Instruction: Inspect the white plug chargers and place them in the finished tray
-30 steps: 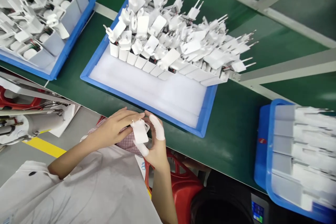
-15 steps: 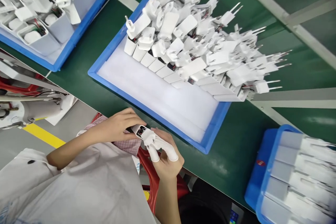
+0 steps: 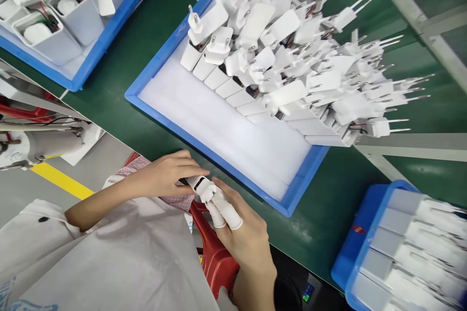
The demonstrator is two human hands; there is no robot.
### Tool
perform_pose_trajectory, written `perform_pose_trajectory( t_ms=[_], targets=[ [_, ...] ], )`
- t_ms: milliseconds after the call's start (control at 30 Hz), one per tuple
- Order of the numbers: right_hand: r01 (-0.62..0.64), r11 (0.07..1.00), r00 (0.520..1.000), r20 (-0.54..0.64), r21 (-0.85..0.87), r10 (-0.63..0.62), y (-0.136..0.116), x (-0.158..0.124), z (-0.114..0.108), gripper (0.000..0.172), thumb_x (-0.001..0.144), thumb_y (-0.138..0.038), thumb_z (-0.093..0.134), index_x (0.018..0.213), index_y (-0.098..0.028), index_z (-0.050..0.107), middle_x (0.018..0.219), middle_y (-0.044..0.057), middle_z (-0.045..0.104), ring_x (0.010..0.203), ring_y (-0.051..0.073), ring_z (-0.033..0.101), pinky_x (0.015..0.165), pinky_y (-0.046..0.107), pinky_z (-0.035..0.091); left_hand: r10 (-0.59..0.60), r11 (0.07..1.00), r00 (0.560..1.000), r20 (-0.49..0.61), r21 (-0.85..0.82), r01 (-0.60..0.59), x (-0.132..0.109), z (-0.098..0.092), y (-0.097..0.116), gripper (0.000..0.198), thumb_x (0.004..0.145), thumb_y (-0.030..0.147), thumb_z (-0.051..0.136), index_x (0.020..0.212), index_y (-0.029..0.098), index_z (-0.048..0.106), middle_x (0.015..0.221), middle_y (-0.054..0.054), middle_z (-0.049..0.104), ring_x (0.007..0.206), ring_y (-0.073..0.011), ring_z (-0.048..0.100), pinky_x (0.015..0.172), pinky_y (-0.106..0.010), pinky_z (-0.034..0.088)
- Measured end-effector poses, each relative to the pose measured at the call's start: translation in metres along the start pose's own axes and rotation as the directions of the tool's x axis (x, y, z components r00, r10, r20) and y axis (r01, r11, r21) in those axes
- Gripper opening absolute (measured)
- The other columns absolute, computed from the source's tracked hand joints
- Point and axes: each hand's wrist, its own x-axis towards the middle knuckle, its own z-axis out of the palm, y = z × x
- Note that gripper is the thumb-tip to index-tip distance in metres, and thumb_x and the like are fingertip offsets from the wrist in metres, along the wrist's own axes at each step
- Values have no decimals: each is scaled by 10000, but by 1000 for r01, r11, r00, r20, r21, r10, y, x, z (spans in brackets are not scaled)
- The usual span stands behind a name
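Two hands are meeting on one charger point(image 3: 200, 185), just short of the near edge of the belt point(image 3: 120, 92). Left hand point(image 3: 164, 177) is coming in from the left, its fingers lying pressed together along the top of the charger, the thumb tucked under where it cannot be seen. Right hand point(image 3: 244, 235) is reaching up from below and pinching the charger's right end between thumb and forefinger, both wearing white cots point(image 3: 229, 214); its other fingers are curling out of sight. The charger is lying on its side between the two sets of fingertips, a small dark patch showing on top. Just beyond the fingertips a blue tray point(image 3: 204, 151) is resting on the belt, its near half showing bare white foam. Its far half is carrying a pile point(image 3: 284, 73) of white chargers in rows, pins pointing up and to the right. Well left of the left fingers a second tray point(image 3: 93, 60) is holding grey cases. Well right of the right fingers a third tray point(image 3: 345, 257) is showing, blurred. Under the right wrist something red point(image 3: 215, 260) is showing.
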Motion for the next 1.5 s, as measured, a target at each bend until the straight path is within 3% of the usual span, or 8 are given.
perform_pose_trajectory(
  t_ms=[300,467,667,833,1000,1100,1233,1500],
  targets=[
    [127,985,985,130,-119,-111,-1,6,-9,577,895,-34,475,1449,-187,425,1242,167,675,1103,306,694,858,408,636,-19,1000,1000,-2,1,19,-1,4,0,333,957,336,604,1184,107,688,963,-116,755,846,-217,572,723,-313,526],
    [142,985,973,196,-99,-120,-6,10,-11,581,908,-55,467,1470,-182,391,1268,177,660,1090,313,694,794,405,647,-213,971,964,159,-78,227,0,-8,9,423,900,303,681,1299,167,637,1112,-100,735,968,-223,659,850,-325,535],
    [43,997,980,199,-62,-30,-5,-1,0,476,957,-133,493,1423,-221,447,1289,142,661,1125,293,684,803,393,650,-299,795,874,382,-407,450,3,-28,17,387,931,267,604,1305,172,636,1285,-122,676,847,-165,711,659,-235,561],
    [54,998,997,49,-27,-53,-2,-8,9,438,949,-148,558,1380,-180,486,1180,151,710,1110,300,667,920,501,594,-501,445,735,457,-592,672,1,-15,21,328,933,246,576,1234,150,664,1213,-121,691,749,-147,714,642,-253,609],
    [-46,984,999,24,169,43,-1,-8,5,353,943,-249,607,1294,-278,575,1301,132,657,1034,285,644,768,446,591,-529,545,764,369,-542,639,1,-12,29,303,958,273,544,1197,142,674,1137,-109,696,738,-139,693,656,-250,595],
    [-337,806,939,114,487,323,2,-11,9,345,978,-266,549,1321,-299,558,1275,109,664,873,204,697,642,321,607,-547,589,764,342,-492,642,3,-14,34,299,960,261,532,1194,136,671,1161,-122,692,766,-151,702,647,-246,583],
    [-469,478,850,233,742,473,2,-10,21,243,968,-368,563,1174,-260,633,1150,86,716,824,191,729,658,291,626,-553,611,763,335,-459,645,5,-14,35,292,972,257,523,1208,173,673,1213,-119,677,809,-157,692,651,-247,564],
    [-535,429,777,224,727,589,-11,-1,15,137,938,-368,602,986,-248,646,1006,46,710,722,152,686,612,246,595,-452,579,786,422,-532,618,11,-22,28,294,985,250,527,1243,198,658,1260,-124,631,905,-158,692,711,-242,590]
  ],
)
